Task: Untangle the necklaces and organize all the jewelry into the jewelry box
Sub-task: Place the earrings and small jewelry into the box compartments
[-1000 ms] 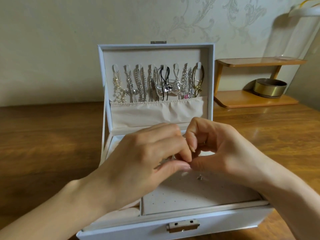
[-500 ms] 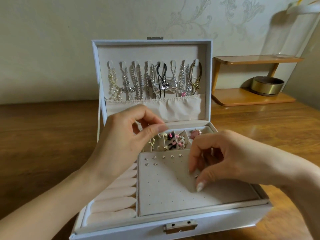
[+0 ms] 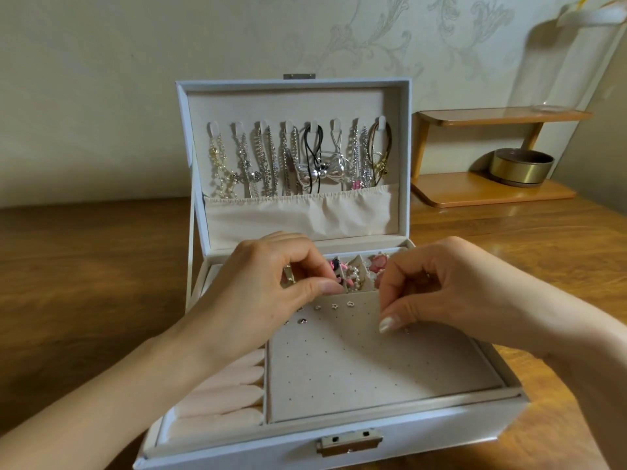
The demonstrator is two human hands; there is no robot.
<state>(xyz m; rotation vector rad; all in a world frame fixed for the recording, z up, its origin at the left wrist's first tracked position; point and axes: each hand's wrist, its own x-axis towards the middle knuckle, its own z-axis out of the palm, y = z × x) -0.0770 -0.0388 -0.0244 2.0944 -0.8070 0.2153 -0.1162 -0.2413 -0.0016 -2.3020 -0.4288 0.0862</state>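
The left grip (image 3: 268, 293) and right grip (image 3: 448, 293) curl, fingertips together, over the pad (image 3: 373, 368) of the box (image 3: 441, 435). I cannot tell if they pinch anything. The necklaces (image 3: 298, 161) hang beyond them on separate hooks, probably against tangling.

A white jewelry box (image 3: 441, 432) is seen open on a wooden table (image 3: 84, 283), its lid (image 3: 295, 103) stood upright. Necklaces (image 3: 298, 157) are hung in a row from hooks inside the lid, their lower ends tucked into a gathered fabric pocket (image 3: 298, 215). The left hand (image 3: 271, 290) is held with thumb and fingertips pressed together over the small rear compartments (image 3: 356, 276). The right hand (image 3: 441, 286), fingers curled, is set with its thumb on the perforated earring panel (image 3: 373, 368), where stud earrings (image 3: 349, 303) are pinned.
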